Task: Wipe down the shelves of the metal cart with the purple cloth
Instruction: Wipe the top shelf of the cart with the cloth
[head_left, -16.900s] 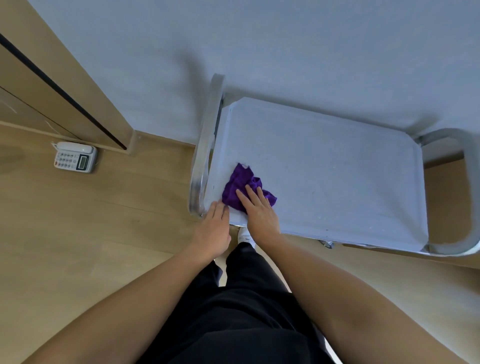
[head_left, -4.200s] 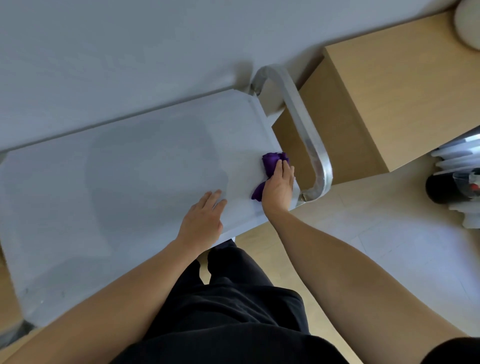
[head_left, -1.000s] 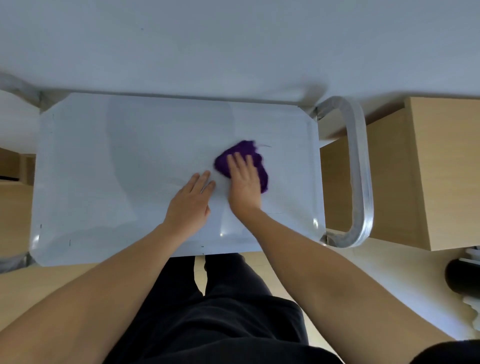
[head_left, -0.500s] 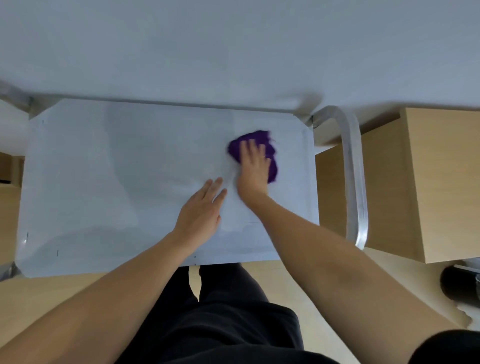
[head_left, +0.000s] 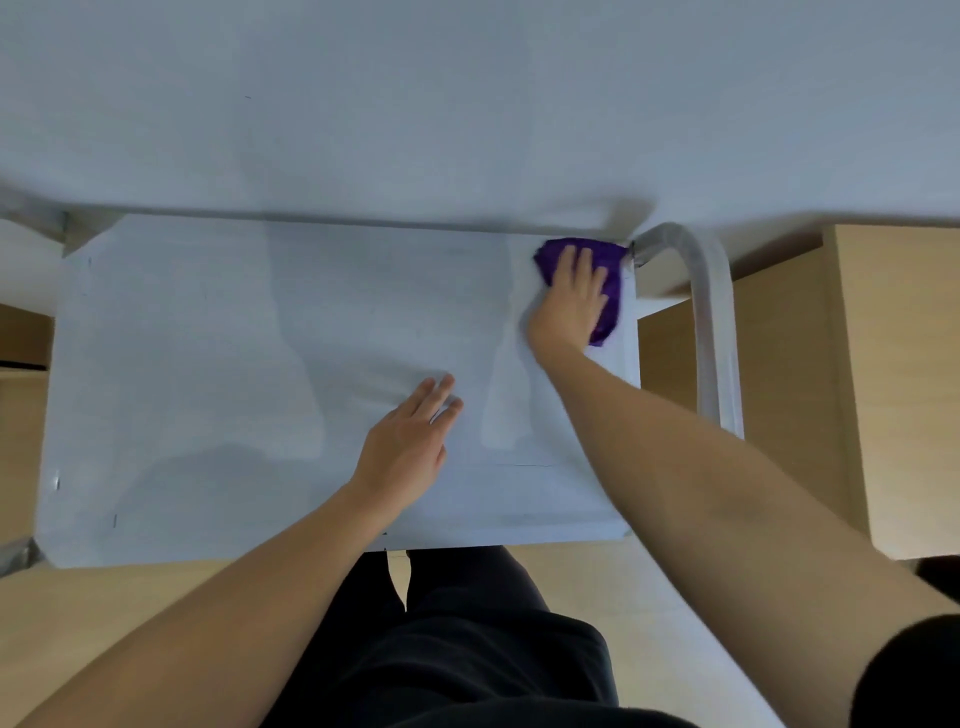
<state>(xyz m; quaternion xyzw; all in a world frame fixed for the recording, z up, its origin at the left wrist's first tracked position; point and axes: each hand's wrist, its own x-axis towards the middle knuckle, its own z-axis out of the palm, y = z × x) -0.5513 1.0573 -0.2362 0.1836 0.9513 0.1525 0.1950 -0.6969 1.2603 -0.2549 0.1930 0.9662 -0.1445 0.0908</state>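
The purple cloth (head_left: 609, 283) lies at the far right corner of the metal cart's top shelf (head_left: 234, 364), pressed flat under the right hand (head_left: 569, 306); the left hand (head_left: 408, 447) rests flat mid-shelf, fingers straight.

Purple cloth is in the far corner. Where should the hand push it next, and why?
Probably slide the cloth back toward you along the right edge of the shelf. The right hand presses it into the far right corner, beside the handle, so it can go no further.
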